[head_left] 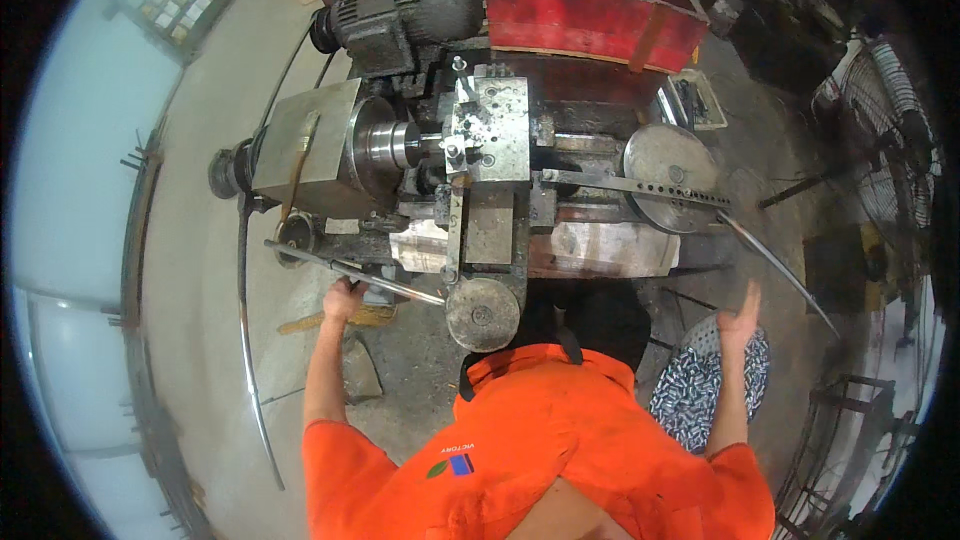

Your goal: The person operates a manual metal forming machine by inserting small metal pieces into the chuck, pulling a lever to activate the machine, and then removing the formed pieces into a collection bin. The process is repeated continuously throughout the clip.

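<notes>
My left hand (343, 300) is left of the machine, just below a long metal lever rod (385, 283). Its fingers are curled closed, and what they hold, if anything, is too small to make out. The rod runs to a round disc (482, 314) close to my body. On the right, my right hand (738, 320) hangs open with nothing in it, fingers extended. Beneath that arm stands a round container (706, 337) heaped with short shiny metal pieces (688, 387). Ahead is a lathe-like machine with a steel spindle (388, 145) facing a metal tool block (500, 130).
A large disc (672, 175) carries a perforated bar (640, 185) and a handle rod (785, 265) reaching right. Behind the machine sit a motor (405, 10) and a red bin (590, 25) of metal pieces. Another long rod (250, 370) slants down at left; a fan guard (880, 140) stands right.
</notes>
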A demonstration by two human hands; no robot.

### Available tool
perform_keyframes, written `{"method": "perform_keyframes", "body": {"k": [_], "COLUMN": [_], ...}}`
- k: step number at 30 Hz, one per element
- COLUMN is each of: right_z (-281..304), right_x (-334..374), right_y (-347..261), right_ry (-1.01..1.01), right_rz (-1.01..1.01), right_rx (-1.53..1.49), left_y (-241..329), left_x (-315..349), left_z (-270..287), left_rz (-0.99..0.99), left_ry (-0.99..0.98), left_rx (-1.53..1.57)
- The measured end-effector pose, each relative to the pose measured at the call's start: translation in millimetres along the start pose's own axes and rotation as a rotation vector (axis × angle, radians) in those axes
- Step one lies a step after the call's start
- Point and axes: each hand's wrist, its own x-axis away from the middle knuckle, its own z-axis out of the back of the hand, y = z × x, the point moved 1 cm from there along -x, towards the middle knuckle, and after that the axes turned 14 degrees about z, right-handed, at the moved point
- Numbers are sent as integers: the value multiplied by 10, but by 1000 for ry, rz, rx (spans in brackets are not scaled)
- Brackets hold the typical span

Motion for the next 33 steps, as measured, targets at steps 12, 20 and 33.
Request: {"method": "perform_keyframes", "body": {"k": [12, 20, 33], "right_z": [-122, 334, -190], "right_x": [-107, -940, -2788], "right_y": [-741, -1056, -3964], "right_ry": [-265, -193, -245], "right_rz": [-64, 87, 951], "right_rx": [-298, -343, -610], "left_y": [308, 106, -226], "left_x": [189, 71, 298], "left_z": [-754, -522, 574], "left_rz": [111, -4, 33], "left_ry": [57, -44, -37], "left_rx": [126, -210, 246]}}
